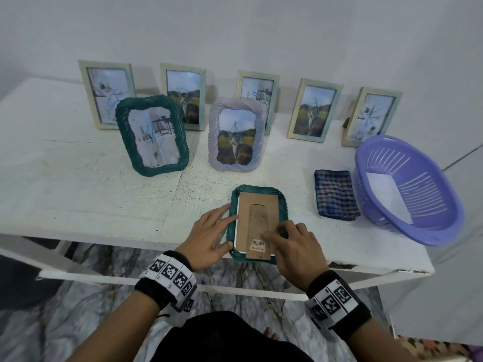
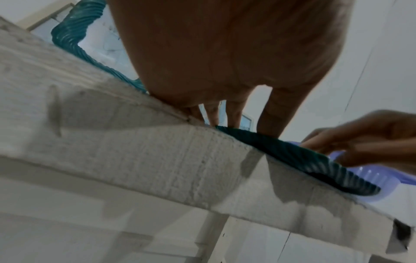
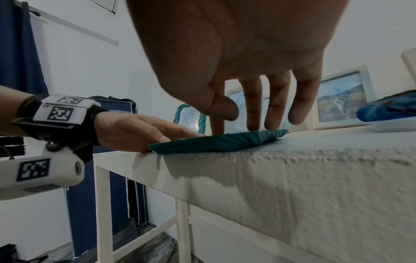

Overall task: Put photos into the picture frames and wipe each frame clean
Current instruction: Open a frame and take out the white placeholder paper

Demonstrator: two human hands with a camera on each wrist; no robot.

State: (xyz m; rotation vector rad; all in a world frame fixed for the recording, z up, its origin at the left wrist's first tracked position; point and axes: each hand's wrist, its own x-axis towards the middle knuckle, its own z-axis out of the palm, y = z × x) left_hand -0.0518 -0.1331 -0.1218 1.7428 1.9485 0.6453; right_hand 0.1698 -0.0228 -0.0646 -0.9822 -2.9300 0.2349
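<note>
Along the back edge of the white table (image 1: 78,184) stand five pale frames (image 1: 107,94) with pictures in them; in front of them stand a green rope-edged frame (image 1: 152,135) and a lilac one (image 1: 237,134), both filled. At the front edge, a second green frame (image 1: 258,223) lies face down, its near end overhanging the edge and its brown backing board (image 1: 257,220) uppermost. The left hand (image 1: 209,237) lies flat with straight fingers on the frame's left rim. The right hand (image 1: 296,246) presses extended fingertips on the board near the barcode sticker, gripping nothing. Further right lie a folded checked cloth (image 1: 335,194) and, at the right edge, a purple basket (image 1: 407,189).
</note>
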